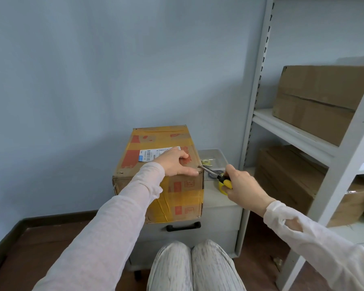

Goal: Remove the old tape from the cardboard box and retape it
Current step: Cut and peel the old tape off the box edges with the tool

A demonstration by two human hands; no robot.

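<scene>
Head view looks down on a cardboard box (pixel 160 175) lying on top of a low grey drawer cabinet (pixel 219 208) with a black handle (pixel 183 226). The box's long axis runs away from the person toward the pale blue wall (pixel 114 70), one short end facing the knees (pixel 193 267). Yellowish old tape (pixel 177 198) crosses that near end and wraps over the top, where a white shipping label (pixel 156 153) sits. The left hand (pixel 174 162) lies palm-down on the top near the right front corner, fingers spread and pressing flat, thumb along the front upper edge. The right hand (pixel 242 185) is closed in a fist around the yellow-and-black handle of a cutter (pixel 216 175), whose metal blade points left and slightly up, its tip touching the box's upper right front corner just beside the left thumb. Behind the cutter, on the cabinet beside the box, stands a clear plastic bin (pixel 214 156) with a roll of tape (pixel 206 162) in it; another yellow roll (pixel 222 189) shows partly under the right hand. To the right stands a grey metal shelving unit (pixel 259 91) holding several closed brown cartons (pixel 319 101). The floor (pixel 40 244) is dark brown wood with a dark skirting board.
</scene>
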